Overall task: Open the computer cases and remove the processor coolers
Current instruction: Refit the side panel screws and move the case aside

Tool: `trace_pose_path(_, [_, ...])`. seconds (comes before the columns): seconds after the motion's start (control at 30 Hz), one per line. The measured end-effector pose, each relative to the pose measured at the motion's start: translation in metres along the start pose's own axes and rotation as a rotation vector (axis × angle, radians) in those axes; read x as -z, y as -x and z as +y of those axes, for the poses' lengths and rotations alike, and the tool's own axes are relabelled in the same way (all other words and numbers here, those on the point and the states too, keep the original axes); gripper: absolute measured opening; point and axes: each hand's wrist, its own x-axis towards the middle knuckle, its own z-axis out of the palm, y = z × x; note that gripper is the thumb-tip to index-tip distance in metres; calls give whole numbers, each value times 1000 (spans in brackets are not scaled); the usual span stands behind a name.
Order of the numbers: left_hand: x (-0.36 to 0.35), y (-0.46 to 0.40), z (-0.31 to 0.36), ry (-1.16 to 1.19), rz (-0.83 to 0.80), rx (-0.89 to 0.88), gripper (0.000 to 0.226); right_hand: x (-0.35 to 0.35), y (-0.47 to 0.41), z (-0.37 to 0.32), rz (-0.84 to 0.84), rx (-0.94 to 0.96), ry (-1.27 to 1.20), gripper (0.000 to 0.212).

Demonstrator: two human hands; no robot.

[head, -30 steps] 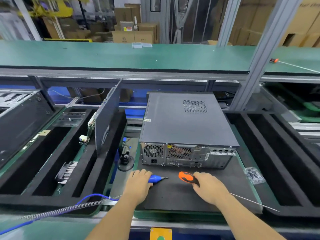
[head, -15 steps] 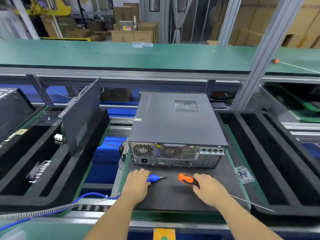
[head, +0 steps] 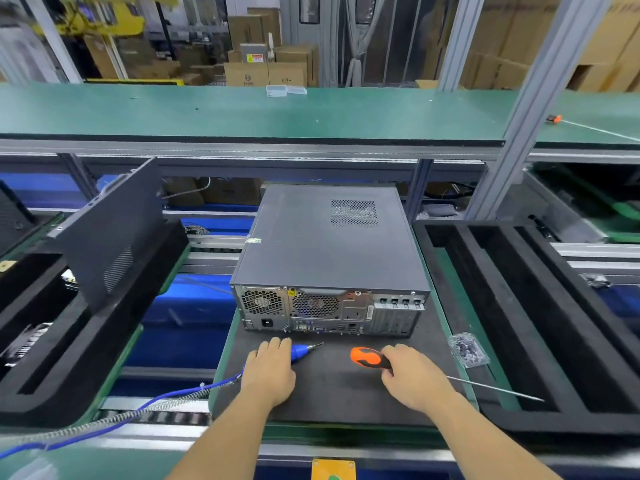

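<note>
A boxy grey metal case [head: 329, 244] lies flat on a matte black foam pad [head: 332, 386], its lid on, a perforated vent square on top and honeycomb fan grilles on the rear panel facing the person. Just in front of it, the left hand [head: 272, 370] curls its grip over a blue powered driver [head: 300, 351] with a coiled cable [head: 138, 412]. The right hand [head: 410, 377] wraps its grip round an orange-and-black screwdriver [head: 369, 358] whose thin steel shaft runs right. A clear bag of screws [head: 467, 349] lies on the pad's right edge.
</note>
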Motion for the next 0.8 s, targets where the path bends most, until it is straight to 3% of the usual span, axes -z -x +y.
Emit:
trace_pose_path(0.13, [3,4,-1,-14,110,-36,55,-1,0,-2,24,33,102,20])
trace_pose_path(0.23, [16,7,16,231,176,-196,49,-3,1,-5,38,55,197,23])
trace_pose_path(0.33, [37,11,51,588,8,-347,50,-4,0,-11,51,65,260,28])
trace_pose_path(0.4, [49,14,75,537,-107,-396,51,0,0,-18,80,102,322,32])
trace_pose_path(0.5, [59,14,94,325,-160,-364,32,11,1,-32,152,186,371,28])
trace_pose_path(0.6, [61,16,96,490,-234,-301,22,24,10,-43,326,219,361,21])
trace_pose_path(0.73, [68,24,98,743,-248,-281,16,27,29,-47,691,47,25,45])
trace_pose_path(0.8, [69,27,106,899,-300,-255,17,30,33,-49,675,-180,-380,27])
